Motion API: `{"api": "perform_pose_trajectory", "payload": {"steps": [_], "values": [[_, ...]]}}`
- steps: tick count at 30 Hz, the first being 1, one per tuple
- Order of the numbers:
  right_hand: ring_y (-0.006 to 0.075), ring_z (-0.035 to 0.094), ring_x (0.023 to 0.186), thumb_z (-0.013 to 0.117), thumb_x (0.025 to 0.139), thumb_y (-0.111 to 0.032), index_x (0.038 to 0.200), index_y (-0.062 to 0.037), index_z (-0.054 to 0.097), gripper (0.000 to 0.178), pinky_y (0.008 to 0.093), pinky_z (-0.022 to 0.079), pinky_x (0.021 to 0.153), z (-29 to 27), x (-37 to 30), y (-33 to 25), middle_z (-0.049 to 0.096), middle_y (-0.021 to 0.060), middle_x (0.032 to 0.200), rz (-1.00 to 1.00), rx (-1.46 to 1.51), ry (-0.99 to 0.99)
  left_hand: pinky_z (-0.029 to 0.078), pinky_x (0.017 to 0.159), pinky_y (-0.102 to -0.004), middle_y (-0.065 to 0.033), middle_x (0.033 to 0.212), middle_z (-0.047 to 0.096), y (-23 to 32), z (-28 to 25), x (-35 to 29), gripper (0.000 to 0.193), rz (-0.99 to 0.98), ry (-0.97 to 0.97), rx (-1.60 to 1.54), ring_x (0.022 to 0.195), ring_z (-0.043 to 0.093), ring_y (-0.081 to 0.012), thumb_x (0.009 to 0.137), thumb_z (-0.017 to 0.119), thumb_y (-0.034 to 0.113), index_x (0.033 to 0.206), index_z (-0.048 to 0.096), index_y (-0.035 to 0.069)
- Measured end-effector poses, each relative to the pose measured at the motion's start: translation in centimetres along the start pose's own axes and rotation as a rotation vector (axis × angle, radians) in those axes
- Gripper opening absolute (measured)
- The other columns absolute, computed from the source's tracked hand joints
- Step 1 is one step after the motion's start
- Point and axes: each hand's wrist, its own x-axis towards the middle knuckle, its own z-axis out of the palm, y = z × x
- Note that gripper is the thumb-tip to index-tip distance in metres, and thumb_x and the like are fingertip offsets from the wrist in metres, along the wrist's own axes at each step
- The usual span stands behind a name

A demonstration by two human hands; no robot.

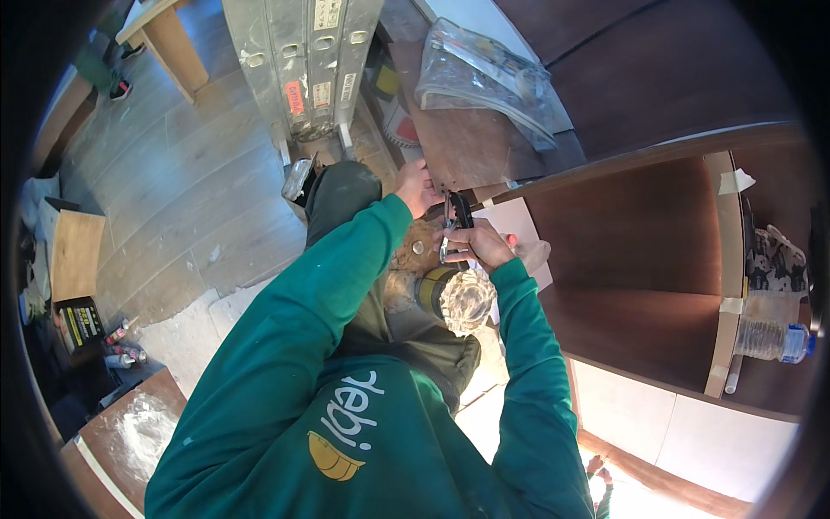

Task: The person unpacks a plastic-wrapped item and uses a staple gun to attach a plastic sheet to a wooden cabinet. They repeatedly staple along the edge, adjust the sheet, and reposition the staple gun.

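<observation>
My left hand [415,188] is at the near corner of a brown board [471,143], its fingers bent against the board's edge. Close beside it, my right hand [484,246] grips a black-and-silver hand tool [448,227] with a metal loop; its exact kind is hard to make out. The tool's upper end meets the board's edge close to my left fingertips. Below my hands, between my knees, stands a round, yellow-and-dark object [432,290] next to a crumpled, shiny, pale bundle [468,302].
A clear plastic bag [488,78] lies on the board. A folded metal ladder [303,69] stands ahead. Brown open shelving [622,233] fills the right side, with a plastic bottle [769,339] in it. A cardboard box [78,257] and dusty board [138,428] are at left. Another person's foot [119,89] shows far left.
</observation>
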Motion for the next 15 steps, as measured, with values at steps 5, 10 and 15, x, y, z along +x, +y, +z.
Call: {"api": "perform_pose_trajectory", "payload": {"steps": [5,10,15], "values": [[0.0257,0.064,0.101,0.060,0.089,-0.012,0.128,0.0033,0.047,0.044,0.0372,0.053,0.085,-0.3,-0.7,0.8,0.064,0.0156,0.111,-0.100,0.108,-0.074,0.050,0.088,-0.0469,-0.0224,0.108,0.061,-0.2,-0.6,-0.2,0.045,-0.047,-0.036,0.004,0.097,0.060,-0.0353,0.099,0.030,0.031,0.117,0.054,-0.002],[0.0275,0.064,0.101,0.060,0.087,-0.011,0.129,0.0046,0.046,0.047,0.0372,0.052,0.086,-0.2,-3.3,2.2,0.063,0.0174,0.113,-0.207,0.307,-0.158,0.049,0.092,-0.0496,-0.0262,0.111,0.060,-2.5,-1.8,-2.1,0.050,-0.160,-0.025,0.060,0.104,0.059,-0.0381,0.098,0.030,0.033,0.114,0.052,-0.009],[0.0306,0.063,0.102,0.062,0.082,-0.013,0.125,0.0066,0.049,0.049,0.0398,0.052,0.087,0.3,-8.1,4.0,0.062,0.0190,0.113,-0.270,0.434,-0.150,0.051,0.090,-0.0426,-0.0209,0.110,0.062,-5.1,-1.6,-4.6,0.051,-0.309,-0.166,0.196,0.101,0.061,-0.0304,0.100,0.037,0.036,0.112,0.056,-0.010]]}}
